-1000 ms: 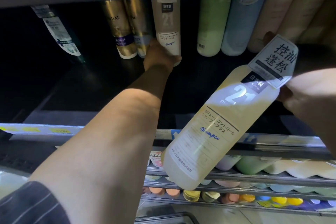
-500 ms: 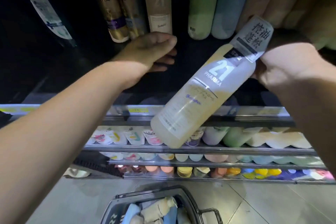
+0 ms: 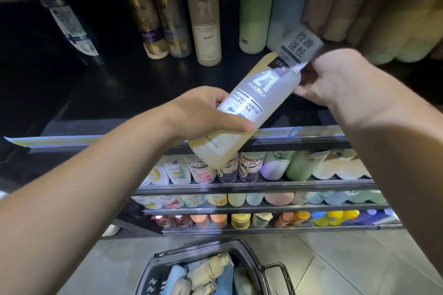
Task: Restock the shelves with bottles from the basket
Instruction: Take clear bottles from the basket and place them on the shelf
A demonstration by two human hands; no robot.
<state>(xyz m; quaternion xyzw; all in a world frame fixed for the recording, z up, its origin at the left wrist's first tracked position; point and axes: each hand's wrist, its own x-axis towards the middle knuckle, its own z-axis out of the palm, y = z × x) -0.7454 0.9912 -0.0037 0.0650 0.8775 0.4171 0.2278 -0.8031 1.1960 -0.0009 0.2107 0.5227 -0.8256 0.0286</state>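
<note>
1. We hold the bottle [image 3: 261,93] tilted before the shelf [image 3: 143,88]: left hand [image 3: 203,112] curled round its lower body, right hand [image 3: 335,76] gripping its top.
2. Swung in carelessly, it could topple the standing bottles [image 3: 207,26].
3. Its tag [image 3: 299,45] might snag.

Your dark shelf [image 3: 107,93] has gold bottles [image 3: 149,29], a beige bottle [image 3: 207,29] and a green bottle [image 3: 254,19] standing at the back.
</note>
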